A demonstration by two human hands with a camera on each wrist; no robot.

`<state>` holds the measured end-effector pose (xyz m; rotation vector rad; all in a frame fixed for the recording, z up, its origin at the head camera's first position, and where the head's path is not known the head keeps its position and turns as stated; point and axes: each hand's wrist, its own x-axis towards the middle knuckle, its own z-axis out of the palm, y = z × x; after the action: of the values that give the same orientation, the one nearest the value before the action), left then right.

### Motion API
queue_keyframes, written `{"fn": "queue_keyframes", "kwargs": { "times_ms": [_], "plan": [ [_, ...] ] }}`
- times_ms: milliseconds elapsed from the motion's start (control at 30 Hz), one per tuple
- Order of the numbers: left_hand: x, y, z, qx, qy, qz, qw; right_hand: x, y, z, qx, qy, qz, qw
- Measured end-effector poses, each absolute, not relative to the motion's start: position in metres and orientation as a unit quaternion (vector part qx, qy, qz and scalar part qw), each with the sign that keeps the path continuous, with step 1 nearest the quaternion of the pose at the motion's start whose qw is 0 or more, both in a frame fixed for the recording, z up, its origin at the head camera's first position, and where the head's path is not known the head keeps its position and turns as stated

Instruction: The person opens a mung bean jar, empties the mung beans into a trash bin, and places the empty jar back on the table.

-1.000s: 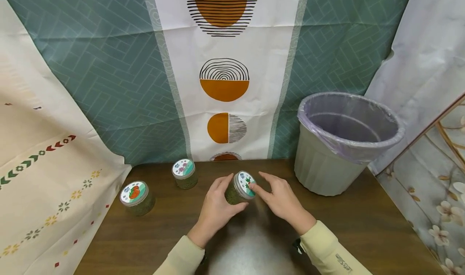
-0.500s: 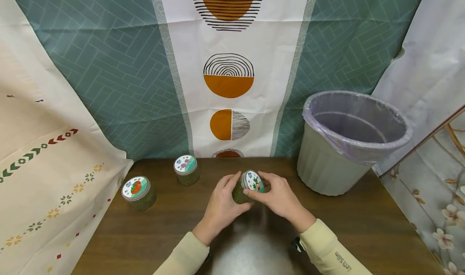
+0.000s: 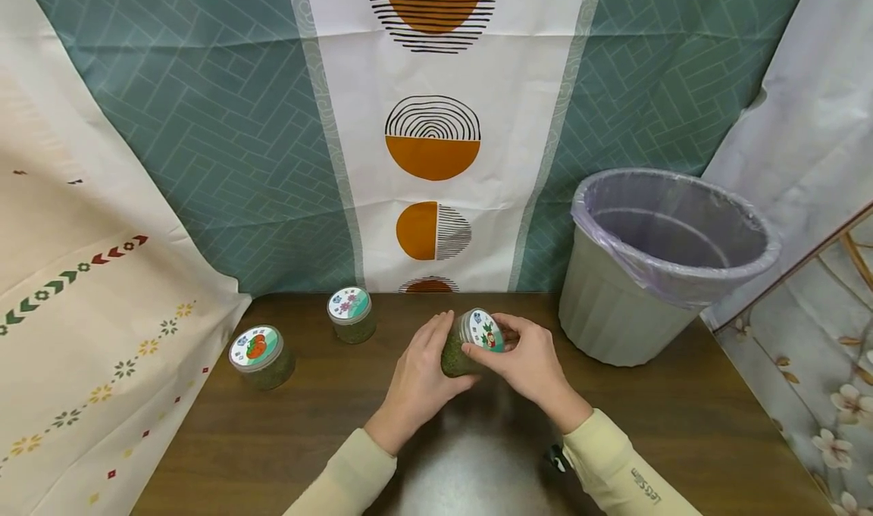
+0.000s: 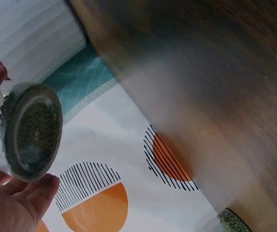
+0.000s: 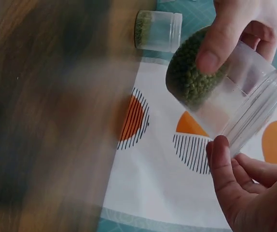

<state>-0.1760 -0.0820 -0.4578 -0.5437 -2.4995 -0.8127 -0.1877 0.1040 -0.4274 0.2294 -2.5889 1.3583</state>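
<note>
Above the table, my left hand (image 3: 420, 368) grips the side of a clear jar (image 3: 455, 353), which is tilted with its lid (image 3: 486, 330) toward the right. Several fingers and the thumb of my right hand (image 3: 528, 357) hold the lid around its edge. Its label is white and teal with a small red and green picture. In the right wrist view, small green beans (image 5: 196, 72) fill the bottom part of the jar, and the left thumb presses its wall. The left wrist view shows the jar's round base (image 4: 38, 130) facing the camera.
Two similar jars stand upright at the left, one with an orange-fruit label (image 3: 255, 347) and one with a pink-flower label (image 3: 348, 305). A grey bin (image 3: 617, 304) with a purple liner stands at the back right. A patterned curtain (image 3: 320, 190) hangs behind the brown table (image 3: 307, 440).
My right hand has moved from a spread pose with a fingertip at the lid to a hold around its edge. The jar has shifted slightly right and turned its lid further toward that hand.
</note>
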Motion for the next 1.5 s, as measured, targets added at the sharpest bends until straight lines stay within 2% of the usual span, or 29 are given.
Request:
{"fn": "queue_keyframes", "kwargs": {
  "times_ms": [600, 900, 1100, 1200, 1500],
  "plan": [
    [-0.181, -0.089, -0.45, -0.242, -0.887, -0.291, 0.265, -0.184, 0.106, -0.426, 0.107, -0.851, 0.506, 0.094],
    [-0.181, -0.093, -0.449, -0.236, -0.89, -0.318, 0.226, -0.187, 0.11, -0.428, 0.158, -0.857, 0.478, 0.111],
    [-0.182, -0.095, -0.449, -0.232, -0.891, -0.349, 0.178, -0.19, 0.114, -0.425, 0.21, -0.856, 0.465, 0.086],
    [-0.182, -0.096, -0.449, -0.226, -0.894, -0.348, 0.17, -0.191, 0.115, -0.423, 0.221, -0.857, 0.46, 0.067],
    [-0.18, -0.094, -0.45, -0.23, -0.899, -0.305, 0.215, -0.192, 0.111, -0.415, 0.156, -0.887, 0.432, 0.041]
  ]
}}
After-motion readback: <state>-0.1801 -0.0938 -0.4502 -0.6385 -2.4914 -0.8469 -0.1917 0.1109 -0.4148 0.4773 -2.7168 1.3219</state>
